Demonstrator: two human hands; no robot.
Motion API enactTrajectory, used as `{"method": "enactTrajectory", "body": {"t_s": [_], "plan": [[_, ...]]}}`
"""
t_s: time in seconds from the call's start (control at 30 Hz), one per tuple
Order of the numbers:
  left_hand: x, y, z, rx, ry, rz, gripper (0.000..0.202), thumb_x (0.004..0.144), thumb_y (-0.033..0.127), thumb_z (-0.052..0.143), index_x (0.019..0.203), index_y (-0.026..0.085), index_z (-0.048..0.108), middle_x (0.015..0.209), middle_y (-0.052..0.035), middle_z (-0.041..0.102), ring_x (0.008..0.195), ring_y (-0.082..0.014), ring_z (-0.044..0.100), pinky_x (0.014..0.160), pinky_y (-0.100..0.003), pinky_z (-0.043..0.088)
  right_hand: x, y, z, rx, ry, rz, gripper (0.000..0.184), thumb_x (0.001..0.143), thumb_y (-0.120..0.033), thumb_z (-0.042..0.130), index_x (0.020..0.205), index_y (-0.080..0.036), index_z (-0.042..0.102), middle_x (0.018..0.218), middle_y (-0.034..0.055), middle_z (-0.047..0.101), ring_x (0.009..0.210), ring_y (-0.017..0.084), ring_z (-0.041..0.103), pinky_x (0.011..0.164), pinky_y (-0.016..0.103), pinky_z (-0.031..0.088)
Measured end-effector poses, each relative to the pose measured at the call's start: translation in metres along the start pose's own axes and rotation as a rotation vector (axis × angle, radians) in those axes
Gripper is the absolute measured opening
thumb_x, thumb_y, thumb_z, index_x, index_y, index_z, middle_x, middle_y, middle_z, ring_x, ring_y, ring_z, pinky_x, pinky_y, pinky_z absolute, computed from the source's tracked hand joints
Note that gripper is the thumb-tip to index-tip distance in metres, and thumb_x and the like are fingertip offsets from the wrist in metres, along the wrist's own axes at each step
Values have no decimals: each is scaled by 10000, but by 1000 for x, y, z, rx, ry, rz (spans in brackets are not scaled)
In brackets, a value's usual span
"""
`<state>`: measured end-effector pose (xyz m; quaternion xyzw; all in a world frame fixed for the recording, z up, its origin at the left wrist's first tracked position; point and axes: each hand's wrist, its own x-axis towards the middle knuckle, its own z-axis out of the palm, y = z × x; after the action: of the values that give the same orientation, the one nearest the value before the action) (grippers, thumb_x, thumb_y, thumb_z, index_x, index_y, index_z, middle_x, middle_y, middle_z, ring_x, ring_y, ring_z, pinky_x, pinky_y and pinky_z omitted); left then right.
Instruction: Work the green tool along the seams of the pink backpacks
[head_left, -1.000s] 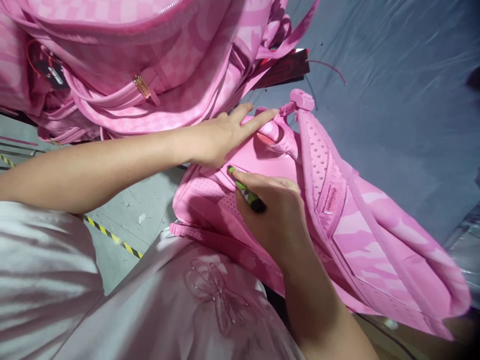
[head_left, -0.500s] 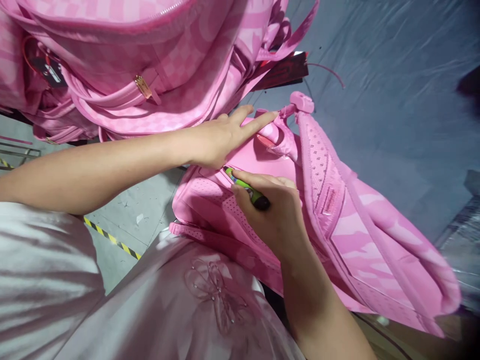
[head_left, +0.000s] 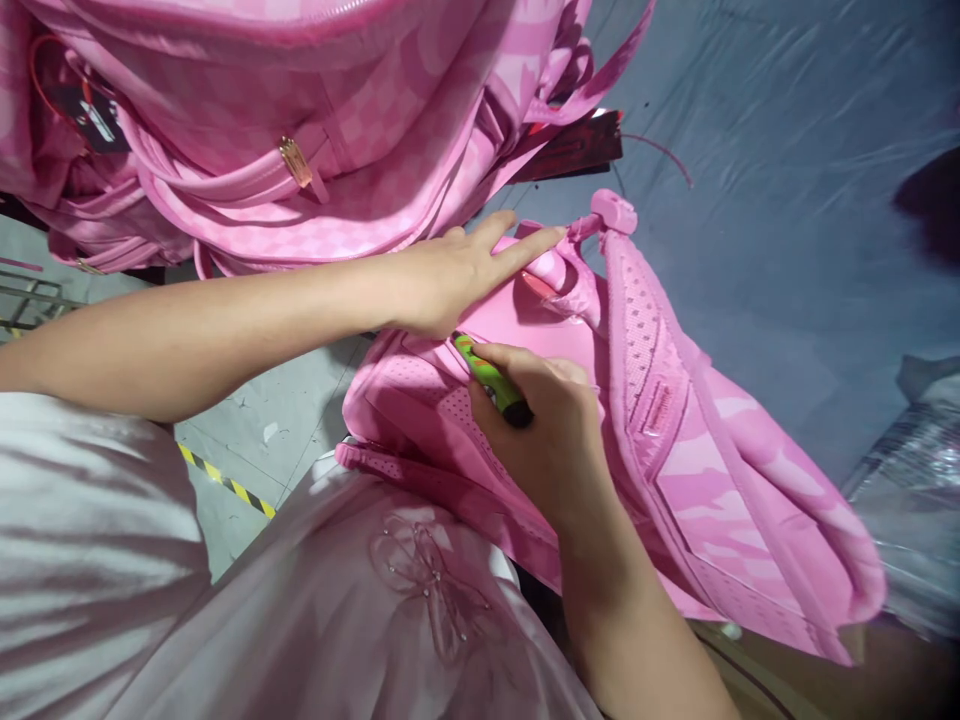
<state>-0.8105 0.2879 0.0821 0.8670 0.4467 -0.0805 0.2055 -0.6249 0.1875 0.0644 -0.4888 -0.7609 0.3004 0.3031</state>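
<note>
A pink backpack [head_left: 517, 330] lies before me, its back panel and perforated shoulder strap [head_left: 637, 310] facing up. My left hand [head_left: 457, 270] rests flat on the upper part of the panel, fingers spread, holding nothing. My right hand [head_left: 551, 420] is closed around a slim green printed tube with a black end [head_left: 491, 380]. The tube's far tip meets the panel just below the left palm. What kind of tool it is I cannot make out.
More pink checkered bags [head_left: 247, 110] are piled at the upper left, one with a gold buckle [head_left: 295, 161]. A dark red tag [head_left: 574, 145] sticks out beside them. Blue-grey sheeting [head_left: 765, 120] covers the surface at right, with clear plastic wrap [head_left: 915, 500] at its edge. Striped tape [head_left: 225, 480] marks the floor.
My right hand has turned the green tube slightly, its tip staying by the left palm. The view has shifted a little; the left hand keeps its place on the backpack.
</note>
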Motion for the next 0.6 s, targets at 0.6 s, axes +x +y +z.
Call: {"method": "enactTrajectory", "body": {"t_s": [0.6], "plan": [[-2, 5, -5, -23, -37, -29, 1203, 727, 172, 700, 1580, 419, -111, 1645, -112, 102, 1377, -390, 447, 1030, -478, 478, 1, -3, 0, 49, -10, 33, 269, 854, -158, 621, 1063, -264, 753, 1088, 29, 788, 1027, 257, 740, 946, 461, 513]]}}
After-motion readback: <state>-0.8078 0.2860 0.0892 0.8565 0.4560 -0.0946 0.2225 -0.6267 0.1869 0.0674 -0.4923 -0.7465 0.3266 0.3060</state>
